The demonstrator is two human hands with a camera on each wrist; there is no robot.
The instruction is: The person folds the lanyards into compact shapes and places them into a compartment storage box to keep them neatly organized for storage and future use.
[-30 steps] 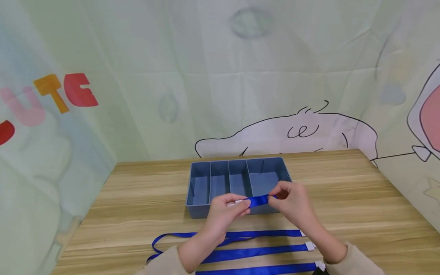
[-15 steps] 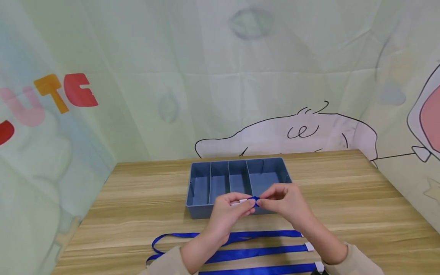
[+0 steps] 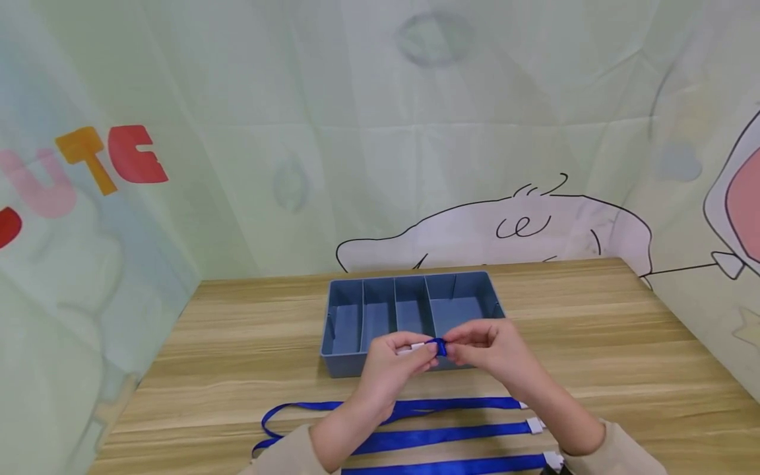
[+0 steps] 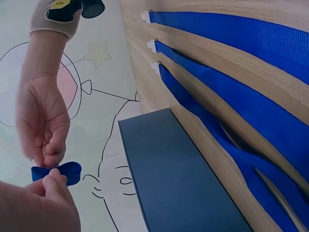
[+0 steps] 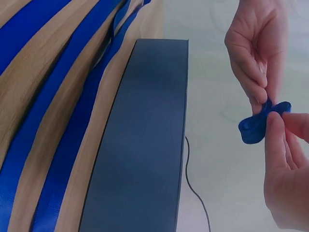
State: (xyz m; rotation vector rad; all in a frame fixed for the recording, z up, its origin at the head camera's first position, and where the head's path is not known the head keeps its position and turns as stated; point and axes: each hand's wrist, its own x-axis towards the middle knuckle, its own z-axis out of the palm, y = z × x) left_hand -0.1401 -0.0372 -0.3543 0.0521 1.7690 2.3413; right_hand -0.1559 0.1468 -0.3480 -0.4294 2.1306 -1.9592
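Observation:
In front of the tray, both hands hold one short, folded blue lanyard (image 3: 440,348) in the air. My left hand (image 3: 388,369) pinches it between thumb and fingers, and a white end piece (image 3: 417,346) shows by that hand. From the other side my right hand (image 3: 499,346) pinches the blue band, its fingertips close to the left thumb. Seen from the left wrist, the folded band (image 4: 57,174) bulges out on both sides of the fingers. The right wrist view shows two looped lobes of the band (image 5: 253,129), gathered at the middle.
Behind the hands stands a blue-grey tray (image 3: 412,364) divided into compartments. Several blue lanyards (image 3: 451,435) with white ends lie stretched across the wooden table (image 3: 237,343) below the forearms. A printed cloth (image 3: 267,165) hangs around the table's back and sides.
A second ago the band was stretched flat between the hands. My right hand has since moved left to meet the left hand, and the band is now folded into a small bundle.

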